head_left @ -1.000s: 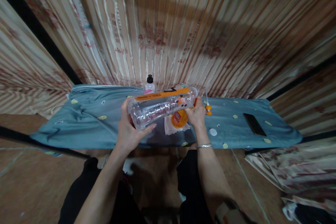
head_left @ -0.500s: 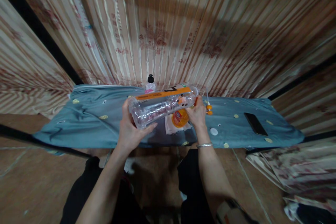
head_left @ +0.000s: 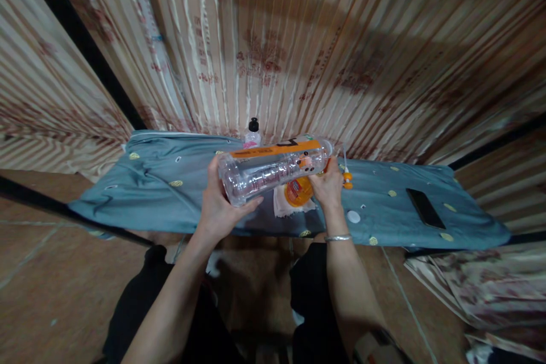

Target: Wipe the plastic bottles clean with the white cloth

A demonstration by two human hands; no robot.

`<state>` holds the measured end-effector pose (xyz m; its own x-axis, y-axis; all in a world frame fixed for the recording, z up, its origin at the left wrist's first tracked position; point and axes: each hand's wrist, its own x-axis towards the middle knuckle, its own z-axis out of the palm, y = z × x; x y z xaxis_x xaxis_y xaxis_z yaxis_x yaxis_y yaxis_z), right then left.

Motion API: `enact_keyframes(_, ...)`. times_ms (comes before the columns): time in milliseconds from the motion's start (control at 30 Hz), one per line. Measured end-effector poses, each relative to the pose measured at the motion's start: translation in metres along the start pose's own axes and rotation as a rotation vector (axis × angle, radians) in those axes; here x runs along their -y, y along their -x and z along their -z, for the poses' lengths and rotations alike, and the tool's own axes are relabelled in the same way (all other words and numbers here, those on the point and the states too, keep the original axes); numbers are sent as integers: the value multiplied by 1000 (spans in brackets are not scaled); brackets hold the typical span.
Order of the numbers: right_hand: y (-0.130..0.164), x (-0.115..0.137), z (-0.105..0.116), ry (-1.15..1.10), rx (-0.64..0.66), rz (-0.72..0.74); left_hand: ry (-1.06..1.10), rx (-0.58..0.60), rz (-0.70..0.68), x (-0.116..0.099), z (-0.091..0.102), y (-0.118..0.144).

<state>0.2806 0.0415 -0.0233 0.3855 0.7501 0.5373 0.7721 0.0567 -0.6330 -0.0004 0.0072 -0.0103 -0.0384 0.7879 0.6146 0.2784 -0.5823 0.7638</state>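
A clear plastic bottle with an orange label lies on its side in the air above a blue cloth-covered table. My left hand grips its base end from below. At the neck end, my right hand holds the bottle. Under the bottle, an orange round lid or label rests on a white rag.
A small bottle with a black cap stands at the table's back edge. An orange-tipped pump tube lies right of my hand, with a white cap nearer me and a black phone far right. Striped curtain behind.
The view has shifted slightly, so everything sits a little further right in the frame. Both hands keep the same hold on the bottle.
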Motion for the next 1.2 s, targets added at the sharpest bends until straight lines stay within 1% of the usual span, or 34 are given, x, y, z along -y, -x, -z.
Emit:
enact_keyframes(267,1,0,-2,12,-39,8,11,13,-26,1,0,0)
enact_keyframes(500,1,-1,-2,10,-18,11,5,16,-28,3,0,2)
enact_keyframes(767,1,-2,-2,13,-40,31,-14,7,-30,2,1,1)
enact_keyframes(967,1,2,0,-12,-2,-13,-17,23,-31,0,2,1)
enact_keyframes(1200,1,2,1,-14,5,-7,-62,14,-42,0,4,1)
